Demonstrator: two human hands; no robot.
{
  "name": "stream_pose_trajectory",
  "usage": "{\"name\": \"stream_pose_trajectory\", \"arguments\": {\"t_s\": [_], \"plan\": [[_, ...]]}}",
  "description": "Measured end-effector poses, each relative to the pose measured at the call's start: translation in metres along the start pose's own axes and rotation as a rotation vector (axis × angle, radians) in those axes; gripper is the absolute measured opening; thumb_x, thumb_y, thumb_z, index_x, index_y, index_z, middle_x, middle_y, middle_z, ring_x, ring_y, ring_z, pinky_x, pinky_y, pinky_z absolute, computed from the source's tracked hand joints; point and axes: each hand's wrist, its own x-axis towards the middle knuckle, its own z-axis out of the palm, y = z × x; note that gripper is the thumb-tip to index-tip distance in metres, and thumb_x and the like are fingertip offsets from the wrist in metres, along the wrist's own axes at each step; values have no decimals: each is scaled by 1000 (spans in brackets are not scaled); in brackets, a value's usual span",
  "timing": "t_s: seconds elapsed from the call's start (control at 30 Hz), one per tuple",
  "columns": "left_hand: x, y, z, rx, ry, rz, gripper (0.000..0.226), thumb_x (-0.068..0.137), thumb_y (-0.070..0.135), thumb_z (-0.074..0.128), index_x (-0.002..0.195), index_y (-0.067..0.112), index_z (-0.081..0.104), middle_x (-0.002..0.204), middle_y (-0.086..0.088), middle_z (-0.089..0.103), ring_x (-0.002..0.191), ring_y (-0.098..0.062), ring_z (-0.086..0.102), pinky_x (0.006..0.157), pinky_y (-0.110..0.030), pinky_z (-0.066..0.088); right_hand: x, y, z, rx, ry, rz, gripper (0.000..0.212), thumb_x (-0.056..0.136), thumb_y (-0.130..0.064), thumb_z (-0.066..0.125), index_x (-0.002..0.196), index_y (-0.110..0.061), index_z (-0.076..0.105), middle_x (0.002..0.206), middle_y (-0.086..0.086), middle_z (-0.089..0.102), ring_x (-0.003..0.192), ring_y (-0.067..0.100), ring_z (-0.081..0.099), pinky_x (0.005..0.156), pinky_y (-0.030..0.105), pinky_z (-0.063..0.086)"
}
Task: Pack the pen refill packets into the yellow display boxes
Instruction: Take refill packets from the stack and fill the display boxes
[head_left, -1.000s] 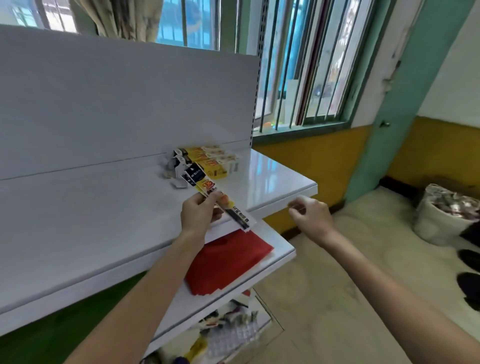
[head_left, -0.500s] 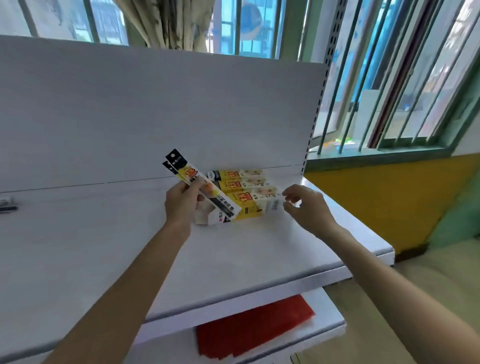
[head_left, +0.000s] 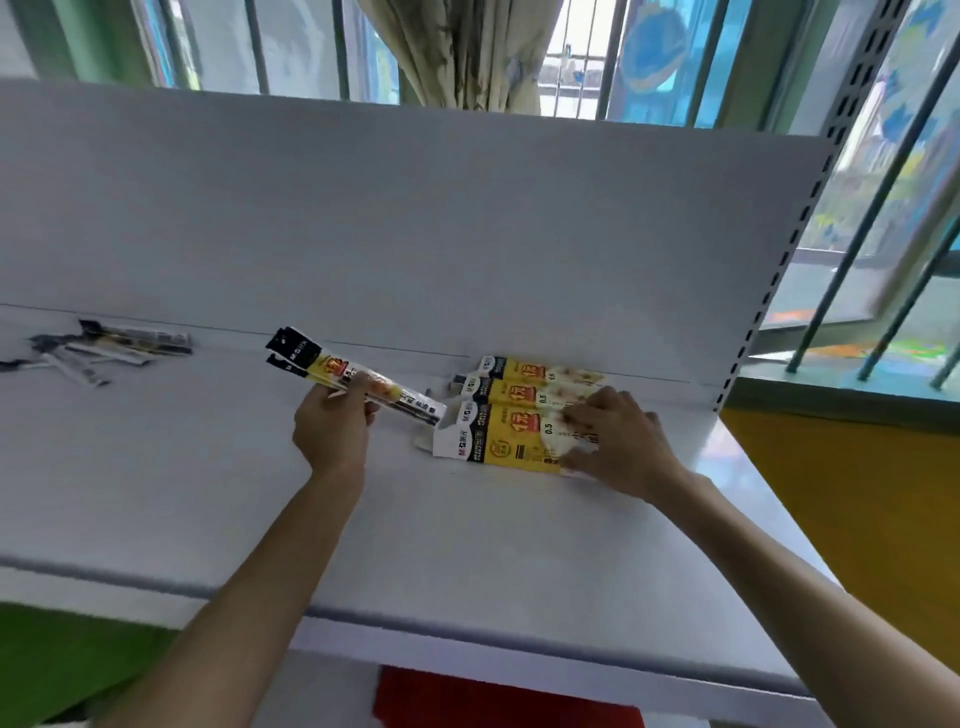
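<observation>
We are gripping a few refill packets (head_left: 358, 378) in our left hand (head_left: 332, 434), fingers curled round them, just left of three yellow boxes (head_left: 514, 397) lying on the shelf (head_left: 208, 493). Our right hand (head_left: 621, 441) is pressing the nearest box (head_left: 506, 441), fingers spread flat.

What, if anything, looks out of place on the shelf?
A few loose packets lie scattered at mixed angles at the far left of the shelf, well apart from the yellow boxes.
</observation>
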Motion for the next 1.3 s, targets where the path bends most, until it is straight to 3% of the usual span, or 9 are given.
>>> {"name": "stream_pose_trajectory", "arguments": {"t_s": [0.17, 0.47, 0.6, 0.7, 0.8, 0.9, 1.0, 1.13, 1.3], "plan": [[-19, 0, -7, 14, 96, 19, 22, 82, 19, 68, 99, 5, 66, 87, -9, 67, 54, -3, 59, 52, -14, 51, 2, 5, -7, 79, -28, -36, 49, 77, -40, 66, 121, -28, 49, 129, -3, 46, 122, 18, 36, 96, 38, 33], [-55, 33, -11, 123, 78, 157, 4, 82, 20, 67, 81, 17, 65, 71, 2, 65, 50, 3, 59, 60, -15, 52, -5, -2, -8, 277, -14, -92, 63, 75, -39, 72, 131, -26, 47, 138, 0, 37, 131, 20, 29, 103, 38, 33], [-72, 64, 0, 310, 100, 403, 17, 82, 29, 67, 68, 21, 61, 63, 9, 59, 56, 2, 54, 50, -2, 35, -6, -11, 2, 514, 79, -106, 57, 66, -34, 81, 115, -21, 53, 121, 0, 47, 115, 20, 42, 84, 29, 38], [-78, 84, 11, 384, 100, 576, 18, 81, 36, 67, 77, 19, 66, 70, 7, 65, 63, -2, 57, 56, -7, 39, -4, -18, 10, 601, 116, -106, 51, 63, -38, 81, 100, -23, 50, 105, -1, 52, 99, 20, 50, 69, 25, 35], [-77, 92, 19, 530, 50, 674, 30, 76, 51, 65, 83, 22, 69, 77, -1, 69, 79, -19, 61, 67, -29, 48, -3, -20, 11, 619, 128, -100, 50, 64, -42, 79, 97, -25, 47, 103, -2, 52, 93, 17, 48, 67, 27, 36], [-76, 96, 22, 633, 6, 670, 42, 70, 62, 64, 81, 22, 65, 71, 0, 63, 79, -26, 62, 59, -27, 42, -4, -19, 6, 613, 123, -94, 52, 65, -43, 79, 104, -24, 49, 105, -5, 53, 95, 16, 49, 70, 28, 39], [-79, 100, 25, 503, 12, 590, 63, 72, 57, 66, 117, 16, 52, 88, 0, 65, 83, -16, 62, 72, -27, 46, -5, -15, 2, 576, 118, -91, 52, 67, -40, 78, 107, -24, 49, 108, -6, 51, 99, 16, 49, 73, 29, 41], [-82, 99, 27, 512, -10, 718, 24, 85, 29, 62, 106, 16, 60, 87, 8, 64, 66, -4, 55, 67, -22, 46, -5, -8, -1, 524, 123, -69, 54, 68, -42, 77, 110, -24, 49, 112, -5, 51, 103, 16, 48, 74, 31, 44], [-74, 82, 32, 714, -110, 733, 18, 85, 24, 60, 87, 11, 72, 96, -4, 69, 92, -22, 58, 76, -28, 43, -7, 0, -8, 415, 125, -41, 61, 71, -43, 74, 123, -25, 47, 129, -2, 48, 119, 19, 40, 89, 34, 43]]}}
